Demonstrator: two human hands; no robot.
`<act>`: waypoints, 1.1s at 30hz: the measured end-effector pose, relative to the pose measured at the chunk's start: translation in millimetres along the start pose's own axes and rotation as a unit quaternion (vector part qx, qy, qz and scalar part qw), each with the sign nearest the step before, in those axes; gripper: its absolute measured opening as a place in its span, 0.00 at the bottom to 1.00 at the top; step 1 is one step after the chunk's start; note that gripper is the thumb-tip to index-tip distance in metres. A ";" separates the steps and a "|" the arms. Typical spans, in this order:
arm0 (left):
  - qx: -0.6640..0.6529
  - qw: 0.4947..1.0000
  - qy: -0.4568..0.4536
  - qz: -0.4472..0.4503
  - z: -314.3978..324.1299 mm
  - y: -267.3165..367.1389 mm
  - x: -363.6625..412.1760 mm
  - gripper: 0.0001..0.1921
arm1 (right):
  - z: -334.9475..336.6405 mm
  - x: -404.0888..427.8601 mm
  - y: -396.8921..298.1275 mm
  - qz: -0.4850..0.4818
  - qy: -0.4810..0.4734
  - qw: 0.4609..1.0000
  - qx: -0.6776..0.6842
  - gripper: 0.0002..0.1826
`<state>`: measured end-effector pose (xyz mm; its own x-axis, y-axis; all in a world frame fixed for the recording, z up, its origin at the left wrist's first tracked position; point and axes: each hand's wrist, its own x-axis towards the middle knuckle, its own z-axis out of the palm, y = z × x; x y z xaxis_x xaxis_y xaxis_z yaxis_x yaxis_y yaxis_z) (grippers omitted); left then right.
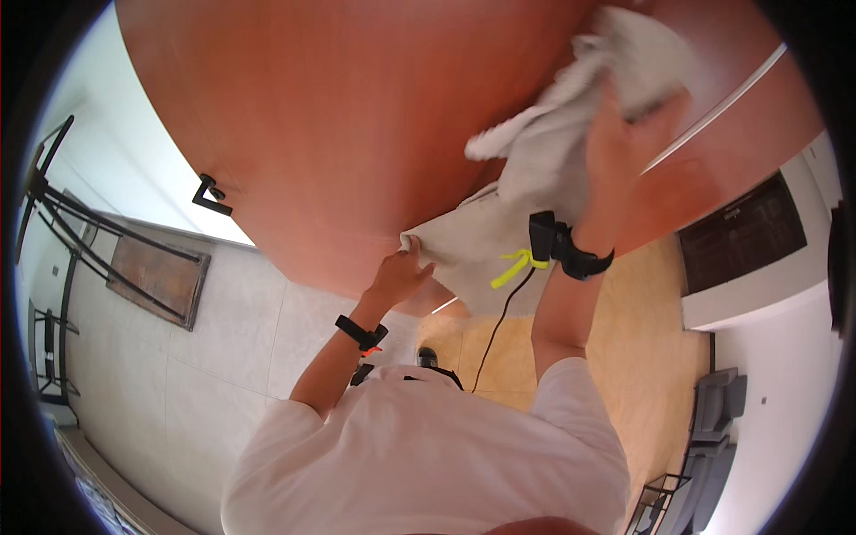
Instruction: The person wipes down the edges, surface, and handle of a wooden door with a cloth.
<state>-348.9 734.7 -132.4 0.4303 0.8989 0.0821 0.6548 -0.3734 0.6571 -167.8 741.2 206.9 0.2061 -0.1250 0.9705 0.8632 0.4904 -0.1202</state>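
Note:
A light grey-beige cloth point(548, 174) spreads between my hands in front of a large reddish-brown door point(321, 134). My left hand point(400, 274) pinches the cloth's lower left corner between thumb and fingers. My right hand point(628, 140), blurred, is higher up on the right against the bunched upper part of the cloth; whether its fingers grip the cloth cannot be made out. Each wrist wears a black strap, and the right one carries a black device point(543, 234) with a yellow-green tie and a cable.
A black lever handle point(212, 195) sits at the door's left edge. On the left are a black metal frame point(114, 234) and a brown floor mat point(159, 277). A dark panelled door point(743, 231) and grey seating point(712, 428) are to the right. My shoe point(426, 356) rests on the tiled floor.

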 end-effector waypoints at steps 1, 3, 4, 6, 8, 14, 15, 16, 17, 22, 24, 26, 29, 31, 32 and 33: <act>-0.033 0.999 -0.009 -0.005 5.1 -5.2 -1.6 0.38 | 6.8 1.0 -14.2 -0.030 -0.095 0.993 -0.066 0.21; -0.017 1.000 0.007 0.006 11.6 -20.2 -10.7 0.39 | 19.6 -10.0 -32.0 -0.061 -0.191 0.970 -0.136 0.20; -0.001 1.000 0.027 0.013 15.3 -25.9 -14.2 0.40 | 21.8 -21.1 -33.2 -0.064 -0.202 0.970 -0.123 0.19; -0.011 1.000 0.027 0.002 15.0 -49.9 -18.9 0.39 | 25.2 -50.7 -43.6 -0.056 -0.262 0.955 -0.126 0.18; -0.017 0.999 0.031 -0.009 10.8 -78.7 -19.6 0.38 | 23.1 -90.5 -58.8 -0.036 -0.347 0.927 -0.137 0.18; -0.058 0.975 0.213 0.008 -44.6 -128.0 -44.0 0.31 | 15.1 -254.4 -64.4 0.161 -0.696 0.700 0.008 0.28; -0.084 0.980 0.181 -0.009 -55.4 -122.1 -48.7 0.29 | 13.0 -295.1 -45.7 0.187 -0.721 0.666 0.035 0.32; -0.078 0.975 0.206 0.025 -65.5 -121.5 -53.2 0.31 | 13.8 -324.0 -38.0 0.186 -0.761 0.619 0.059 0.34; -0.076 0.968 0.230 0.060 -72.2 -116.1 -53.3 0.33 | 11.0 -349.1 -30.0 0.183 -0.799 0.567 0.080 0.37; -0.174 0.965 0.184 0.069 -139.4 -25.0 -50.3 0.37 | -0.5 -436.7 -27.3 0.277 -0.712 0.623 0.169 0.40; -0.246 0.923 0.212 0.204 -154.2 -7.4 -45.0 0.38 | -0.4 -439.0 -43.4 0.338 -0.678 0.621 0.199 0.43; -0.198 0.918 0.256 0.229 -175.9 19.6 -26.2 0.38 | -3.1 -440.9 -50.6 0.328 -0.653 0.668 0.140 0.51; 0.115 0.903 0.368 0.189 -187.8 65.9 16.0 0.38 | -15.7 -433.7 -34.1 0.317 -0.660 0.665 0.147 0.57; 0.143 0.927 0.302 0.171 -192.7 92.5 48.5 0.38 | -29.2 -408.3 -31.5 0.270 -0.605 0.720 0.208 0.57; 0.186 0.871 0.380 0.249 -186.3 92.7 64.4 0.37 | -32.6 -389.1 -29.2 0.219 -0.540 0.768 0.264 0.58; 0.180 0.873 0.371 0.261 -179.5 105.5 73.7 0.37 | -39.5 -375.4 -23.6 0.227 -0.534 0.774 0.253 0.58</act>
<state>-359.6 802.7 77.5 0.2956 0.4356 0.8502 0.7003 -0.7042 0.1173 -247.4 742.4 -162.9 -0.2969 0.8112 0.5038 0.4669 0.5835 -0.6645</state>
